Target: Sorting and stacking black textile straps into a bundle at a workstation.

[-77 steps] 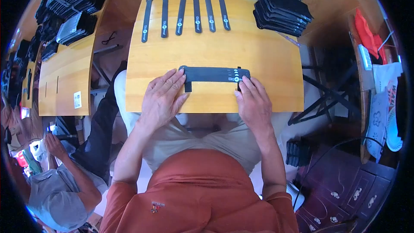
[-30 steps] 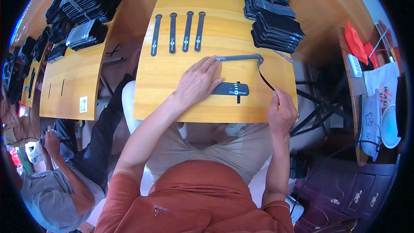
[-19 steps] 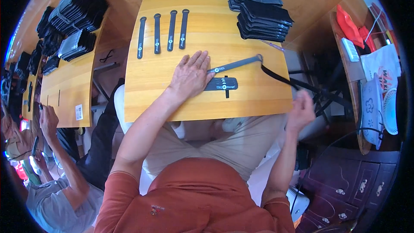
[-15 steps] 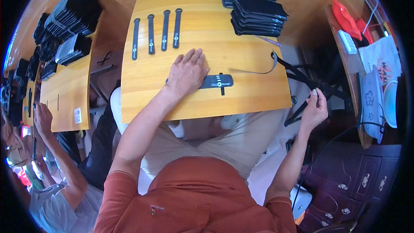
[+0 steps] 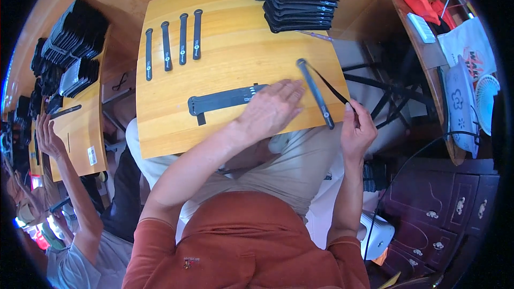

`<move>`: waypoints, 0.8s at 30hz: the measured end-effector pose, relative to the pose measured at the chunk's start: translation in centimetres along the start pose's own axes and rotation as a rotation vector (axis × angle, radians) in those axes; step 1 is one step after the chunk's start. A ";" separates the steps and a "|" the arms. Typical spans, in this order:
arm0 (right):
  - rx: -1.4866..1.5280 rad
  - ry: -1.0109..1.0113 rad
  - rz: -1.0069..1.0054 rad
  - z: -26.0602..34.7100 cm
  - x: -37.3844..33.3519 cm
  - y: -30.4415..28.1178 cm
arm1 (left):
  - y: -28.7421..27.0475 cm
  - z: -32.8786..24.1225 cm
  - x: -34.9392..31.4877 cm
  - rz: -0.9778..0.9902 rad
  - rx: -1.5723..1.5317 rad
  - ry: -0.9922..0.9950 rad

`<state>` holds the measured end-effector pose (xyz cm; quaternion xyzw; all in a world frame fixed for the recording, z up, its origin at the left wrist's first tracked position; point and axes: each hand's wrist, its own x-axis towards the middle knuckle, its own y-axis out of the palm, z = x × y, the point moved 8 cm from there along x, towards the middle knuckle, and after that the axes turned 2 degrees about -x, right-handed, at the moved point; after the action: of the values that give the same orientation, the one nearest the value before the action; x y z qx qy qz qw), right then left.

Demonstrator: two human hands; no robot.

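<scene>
My right hand (image 5: 357,131) pinches the end of the thin black tail of a hook-and-loop strap (image 5: 316,93). The tail runs taut from the loop end down to my fingers, off the table's right side. The strap's printed dark band slants across the table's right part, its lower end past the front edge. My left hand (image 5: 272,108) is open, palm down, fingers pointing toward that strap. Under and beside it lies a flat bundle of grey straps (image 5: 219,103) with a short black strip around it; its right end is covered by my hand.
Several single straps (image 5: 183,38) lie in a row on the wooden table (image 5: 235,16). Stacked black strap bundles (image 5: 300,8) and a thin pen-like tool (image 5: 316,35) are at the back right. At left, a co-worker's hand (image 5: 49,138) is at another table (image 5: 80,152).
My right hand has come left and nearer, pulling the tail; the strap now lies slanted at the table's right. My left hand has slid right, uncovering most of the bundle.
</scene>
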<state>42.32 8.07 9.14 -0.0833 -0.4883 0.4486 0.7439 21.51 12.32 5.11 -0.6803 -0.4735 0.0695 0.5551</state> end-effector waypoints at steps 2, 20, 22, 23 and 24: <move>0.031 0.046 0.030 0.5 0.1 -0.4 | 1.0 -1.6 0.6 0.004 -0.046 0.031; 0.100 0.188 -0.456 -3.2 3.8 -12.0 | 5.9 -1.1 0.3 0.136 0.072 -0.006; 0.000 0.086 -0.297 -1.0 2.6 -10.5 | 6.2 -1.1 0.8 0.139 0.058 -0.029; -0.028 0.059 -0.244 -0.7 1.8 -10.0 | 6.2 -1.1 1.1 0.095 0.048 -0.037; -0.026 0.057 -0.243 -0.6 0.7 -9.7 | 6.1 -1.2 1.5 0.052 0.039 -0.043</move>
<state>48.56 3.15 14.73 -0.0460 -0.4792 0.3460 0.8053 26.59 12.97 1.19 -0.6797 -0.4662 0.1076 0.5559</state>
